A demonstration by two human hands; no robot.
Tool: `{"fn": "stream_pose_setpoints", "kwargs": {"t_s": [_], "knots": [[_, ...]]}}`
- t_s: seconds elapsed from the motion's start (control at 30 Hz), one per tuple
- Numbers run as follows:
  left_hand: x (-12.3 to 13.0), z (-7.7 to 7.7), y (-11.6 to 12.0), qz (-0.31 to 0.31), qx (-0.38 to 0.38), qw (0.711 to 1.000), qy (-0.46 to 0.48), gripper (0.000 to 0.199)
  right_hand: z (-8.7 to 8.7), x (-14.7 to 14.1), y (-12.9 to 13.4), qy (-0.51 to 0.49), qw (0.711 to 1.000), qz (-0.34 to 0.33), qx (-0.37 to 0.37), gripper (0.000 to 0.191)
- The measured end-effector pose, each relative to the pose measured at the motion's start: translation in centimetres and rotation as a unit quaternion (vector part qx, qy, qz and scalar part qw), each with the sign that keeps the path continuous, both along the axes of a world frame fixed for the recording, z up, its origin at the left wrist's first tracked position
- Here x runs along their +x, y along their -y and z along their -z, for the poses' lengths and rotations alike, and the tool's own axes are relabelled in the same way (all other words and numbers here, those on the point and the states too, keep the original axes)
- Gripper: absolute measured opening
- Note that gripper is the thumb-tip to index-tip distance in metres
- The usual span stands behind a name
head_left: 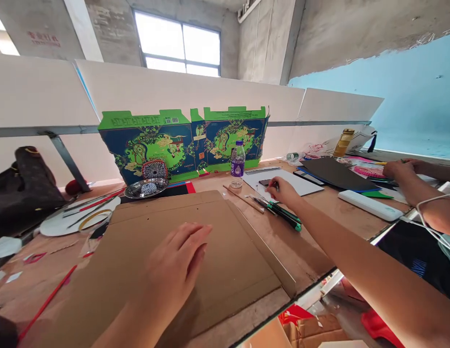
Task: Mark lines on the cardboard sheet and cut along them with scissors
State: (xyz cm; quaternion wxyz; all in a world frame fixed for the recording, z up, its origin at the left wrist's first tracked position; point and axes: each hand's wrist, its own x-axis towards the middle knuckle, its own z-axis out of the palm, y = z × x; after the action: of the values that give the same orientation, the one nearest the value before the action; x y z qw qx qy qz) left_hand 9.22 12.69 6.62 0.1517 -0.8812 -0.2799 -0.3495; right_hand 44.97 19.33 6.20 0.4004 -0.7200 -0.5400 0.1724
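A sheet of brown cardboard (225, 241) with fold lines lies flat in front of me. Over its middle is my left hand (179, 253), palm down, holding nothing, its fingers loosely stretched and the thumb a little apart. Farther off to the right, my right hand (281, 191) has its fingertips pinched together above the edge of a white board (301, 182); whatever they hold is too small to make out. Just below that hand lies a green-and-black utility knife (288, 217). A thin wooden stick (243, 199) rests beside the cardboard.
A purple-labelled bottle (237, 162) stands before a printed green-and-blue box panel (152, 147). At left are a metal dish (145, 188) and a white round board (52, 224). A white case (370, 205) lies at right, near another person's hands (401, 169). The table's edge runs along the right.
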Motion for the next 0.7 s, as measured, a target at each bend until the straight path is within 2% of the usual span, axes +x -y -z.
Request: {"fn": "stream_pose_setpoints", "kwargs": {"t_s": [0.07,0.13,0.23,0.33,0.47,0.6,0.7], "knots": [[0.0,0.3,-0.3,0.003,-0.01,1.0,-0.019,0.029,0.2,2.0,-3.0,0.042,0.998,0.045,-0.034,0.027],[-0.1,0.6,-0.6,-0.003,-0.022,0.999,-0.037,0.028,0.4,3.2,-5.3,0.086,0.992,0.062,-0.066,0.029],[-0.7,0.8,-1.1,-0.028,-0.033,0.998,-0.041,0.028,0.7,4.4,-7.0,0.165,0.978,0.068,-0.106,0.029],[-1.1,0.9,-1.7,-0.046,-0.034,0.998,-0.033,0.028,0.8,5.7,-7.4,0.246,0.959,0.054,-0.134,0.03],[-1.1,1.1,-1.9,-0.044,-0.041,0.997,-0.041,0.026,1.2,6.9,-7.4,0.322,0.932,-0.005,-0.166,0.031],[-1.1,1.1,-1.9,-0.045,-0.053,0.997,-0.043,0.026,1.6,7.1,-7.3,0.367,0.909,-0.051,-0.193,0.029],[-1.1,1.1,-1.9,-0.048,-0.061,0.996,-0.039,0.026,1.6,6.7,-7.3,0.39,0.899,-0.067,-0.187,0.03]]}}
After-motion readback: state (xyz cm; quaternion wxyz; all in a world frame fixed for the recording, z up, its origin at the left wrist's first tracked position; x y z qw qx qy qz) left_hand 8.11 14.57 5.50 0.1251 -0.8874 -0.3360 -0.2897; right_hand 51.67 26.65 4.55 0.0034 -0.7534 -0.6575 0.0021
